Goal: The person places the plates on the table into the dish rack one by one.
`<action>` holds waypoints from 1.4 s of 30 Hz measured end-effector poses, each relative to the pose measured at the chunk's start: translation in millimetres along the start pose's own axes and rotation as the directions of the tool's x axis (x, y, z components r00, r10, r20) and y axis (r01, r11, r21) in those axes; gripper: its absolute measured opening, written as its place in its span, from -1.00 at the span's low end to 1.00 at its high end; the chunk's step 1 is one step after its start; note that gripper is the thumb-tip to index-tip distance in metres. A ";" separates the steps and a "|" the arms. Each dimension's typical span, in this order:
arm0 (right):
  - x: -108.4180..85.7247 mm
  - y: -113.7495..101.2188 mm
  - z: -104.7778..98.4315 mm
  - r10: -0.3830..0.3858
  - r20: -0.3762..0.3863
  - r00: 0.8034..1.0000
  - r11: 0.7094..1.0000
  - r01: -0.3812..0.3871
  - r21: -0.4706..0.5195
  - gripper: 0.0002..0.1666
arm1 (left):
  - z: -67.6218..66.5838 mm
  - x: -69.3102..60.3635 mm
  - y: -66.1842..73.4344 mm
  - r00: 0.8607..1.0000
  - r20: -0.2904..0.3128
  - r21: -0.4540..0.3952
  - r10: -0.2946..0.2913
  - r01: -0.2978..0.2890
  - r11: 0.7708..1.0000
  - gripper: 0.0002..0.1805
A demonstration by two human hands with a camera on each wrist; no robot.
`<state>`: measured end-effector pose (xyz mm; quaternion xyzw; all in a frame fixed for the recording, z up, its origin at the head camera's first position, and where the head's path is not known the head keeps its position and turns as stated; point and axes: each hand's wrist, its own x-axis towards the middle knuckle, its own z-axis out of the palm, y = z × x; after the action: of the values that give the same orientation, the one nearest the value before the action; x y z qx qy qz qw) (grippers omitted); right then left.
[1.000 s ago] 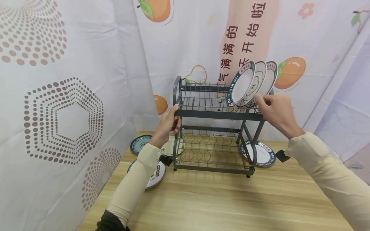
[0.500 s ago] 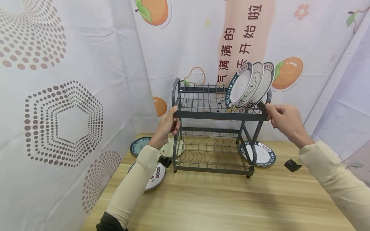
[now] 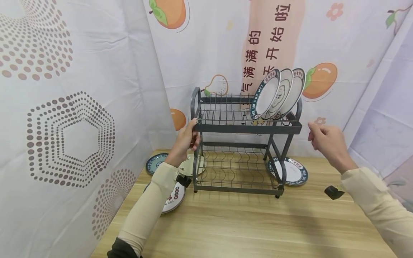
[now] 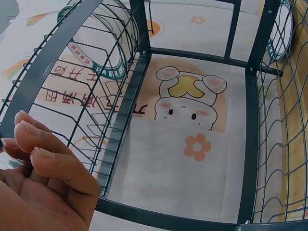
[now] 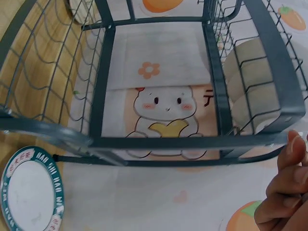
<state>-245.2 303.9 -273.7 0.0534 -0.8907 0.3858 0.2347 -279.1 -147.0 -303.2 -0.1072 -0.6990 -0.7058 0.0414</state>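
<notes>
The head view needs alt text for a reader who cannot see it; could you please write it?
A person's left hand grips a two-tier rack at its upper left corner; three plates stand tilted in its top right end. The right hand is just off the rack's right side, holding nothing. More plates lie on the table on both sides.

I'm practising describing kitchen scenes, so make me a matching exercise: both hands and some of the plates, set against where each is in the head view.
Column one
1. Left hand
2. Right hand
3. Three leaning plates
4. Blue-patterned plate

Column two
A. On the table, left of the rack
B. Holding the rack at its left end
C. In the rack's upper level, toward the right
D. In the air off the rack's right end

Pairs: 1-B, 2-D, 3-C, 4-A
</notes>
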 end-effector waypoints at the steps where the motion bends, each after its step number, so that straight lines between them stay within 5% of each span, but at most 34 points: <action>1: -0.7 3.5 -0.3 0.013 0.005 1.000 1.000 -0.013 -0.005 -0.23 | -0.1 -0.2 0.1 1.000 -0.002 -0.001 -0.002 0.002 1.000 -0.29; 23: -23.5 95.8 6.6 0.172 0.105 0.980 0.980 -0.160 -0.115 -0.17 | 3.4 -0.8 -0.1 1.000 -0.006 0.000 0.002 -0.002 1.000 -0.29; 30: -30.0 122.3 15.5 0.220 0.206 0.954 0.971 -0.194 -0.139 -0.13 | 3.7 -0.8 1.1 1.000 -0.012 0.002 0.000 0.000 1.000 -0.30; 42: -42.7 154.1 34.7 0.203 0.371 0.906 0.970 -0.135 -0.203 -0.17 | 1.8 -0.9 0.6 1.000 -0.014 0.005 -0.004 0.004 1.000 -0.31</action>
<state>-263.1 382.9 -415.9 0.0307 -0.9507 0.3078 0.0227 -277.9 -145.3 -302.8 -0.1007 -0.7006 -0.7049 0.0455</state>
